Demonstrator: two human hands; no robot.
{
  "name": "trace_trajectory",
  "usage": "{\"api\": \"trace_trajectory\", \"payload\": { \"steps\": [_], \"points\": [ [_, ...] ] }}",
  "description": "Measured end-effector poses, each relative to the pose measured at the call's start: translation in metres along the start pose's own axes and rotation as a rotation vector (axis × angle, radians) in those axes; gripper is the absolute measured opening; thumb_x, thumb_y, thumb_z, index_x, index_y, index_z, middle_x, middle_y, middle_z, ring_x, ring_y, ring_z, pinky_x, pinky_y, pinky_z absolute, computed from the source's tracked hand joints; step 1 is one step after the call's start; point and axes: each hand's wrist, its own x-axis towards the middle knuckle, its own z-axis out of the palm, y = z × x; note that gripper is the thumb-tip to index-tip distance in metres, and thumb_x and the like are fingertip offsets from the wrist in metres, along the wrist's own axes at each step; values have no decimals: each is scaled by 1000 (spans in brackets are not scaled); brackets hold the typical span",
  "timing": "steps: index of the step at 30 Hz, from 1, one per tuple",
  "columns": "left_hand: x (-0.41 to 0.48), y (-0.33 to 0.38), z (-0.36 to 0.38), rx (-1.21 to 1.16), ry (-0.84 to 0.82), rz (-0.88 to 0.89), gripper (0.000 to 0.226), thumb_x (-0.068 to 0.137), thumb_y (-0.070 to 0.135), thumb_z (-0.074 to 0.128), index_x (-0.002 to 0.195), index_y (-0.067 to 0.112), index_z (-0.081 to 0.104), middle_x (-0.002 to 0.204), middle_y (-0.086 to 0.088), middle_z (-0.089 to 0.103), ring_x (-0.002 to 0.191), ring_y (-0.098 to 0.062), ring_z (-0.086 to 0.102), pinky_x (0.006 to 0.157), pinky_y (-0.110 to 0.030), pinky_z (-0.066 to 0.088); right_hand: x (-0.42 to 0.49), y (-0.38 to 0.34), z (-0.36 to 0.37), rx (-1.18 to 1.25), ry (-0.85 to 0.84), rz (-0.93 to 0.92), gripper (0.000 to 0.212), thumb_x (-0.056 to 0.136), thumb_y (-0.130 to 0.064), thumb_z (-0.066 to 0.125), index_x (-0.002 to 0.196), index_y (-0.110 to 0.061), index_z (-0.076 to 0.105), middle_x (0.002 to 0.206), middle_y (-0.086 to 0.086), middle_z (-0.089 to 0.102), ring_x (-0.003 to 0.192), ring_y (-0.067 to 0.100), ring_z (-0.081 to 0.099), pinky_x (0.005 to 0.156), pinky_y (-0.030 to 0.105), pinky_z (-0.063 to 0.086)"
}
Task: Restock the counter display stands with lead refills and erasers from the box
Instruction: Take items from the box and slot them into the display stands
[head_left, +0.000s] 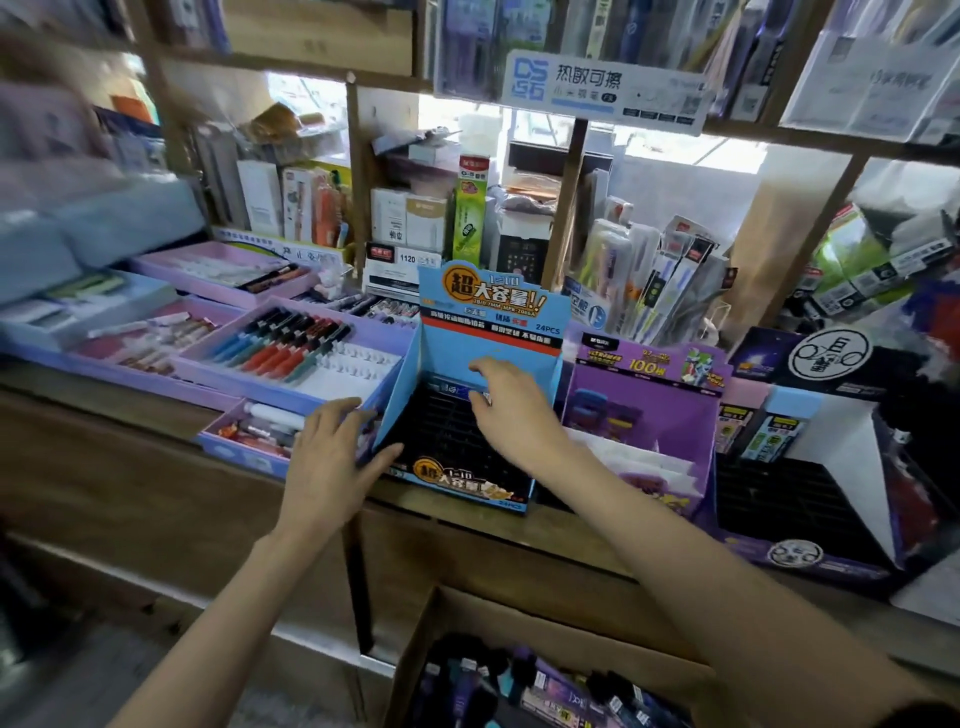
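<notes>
Head view looks down on a blue display stand (488, 317) that sits on the front edge of a wooden counter (130, 457), its black slotted inside mostly unfilled. The right hand (511, 415) reaches over the stand's slots to the back row, where thumb and forefinger are curled and pinch one end of a blue-and-white lead refill pack (451, 387). The pack lies crosswise against the foot of the stand's backboard, stretching left from the fingertips. The left hand (327, 457) presses flat on the outside of the stand's left wall, fingers straight and spread, thumb touching the front left corner, holding nothing. Below the stand, in front of the counter, an open cardboard box (519, 618) holds a jumble of dark and purple packs (545, 686); blur hides what each one is. Just right of the stand is a purple eraser stand (670, 431), touching its side wall. Left of the stand, beside the left hand, lies a lilac pen tray (291, 343) with red, blue and black pens.
</notes>
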Motion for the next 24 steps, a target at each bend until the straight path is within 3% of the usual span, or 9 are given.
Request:
{"api": "trace_trajectory", "payload": {
  "steps": [3,9,12,18,21,24],
  "points": [
    [-3,-3,4,-28,25,5,37,78,33,74,104,7,68,120,-15,57,110,-37,50,84,-47,46,10,5,20,-255,-62,117,36,91,-7,52,126,-3,43,123,16,50,112,35,47,82,41,44],
    [-5,-6,8,-58,34,-14,41,83,42,66,113,15,66,131,-8,51,122,-29,44,95,-47,40,15,15,33,-502,-17,148,34,85,-1,58,118,0,50,118,18,54,114,34,44,84,37,43],
    [-5,-7,9,-58,47,-10,41,83,43,65,113,16,66,132,-8,51,123,-29,45,95,-47,39,17,14,28,-350,23,120,17,91,-9,53,107,-3,56,111,17,55,104,35,52,79,38,44],
    [-5,-9,10,-60,36,-3,42,84,44,63,115,17,65,134,-7,49,125,-28,43,96,-46,37,38,12,0,178,283,198,19,86,-9,65,105,-7,63,109,10,64,102,25,58,87,33,46],
    [-5,-9,11,-55,32,-5,43,85,46,62,117,17,64,136,-6,48,126,-26,41,97,-45,36,42,14,-3,277,332,217,22,84,-8,68,105,-9,62,109,8,65,102,23,58,81,26,44],
    [-6,-8,11,-59,39,-6,42,85,45,62,116,17,64,136,-6,48,126,-26,41,98,-45,36,42,15,1,311,332,177,20,83,-8,69,102,-9,64,108,9,65,103,23,58,88,29,45]
  ]
}}
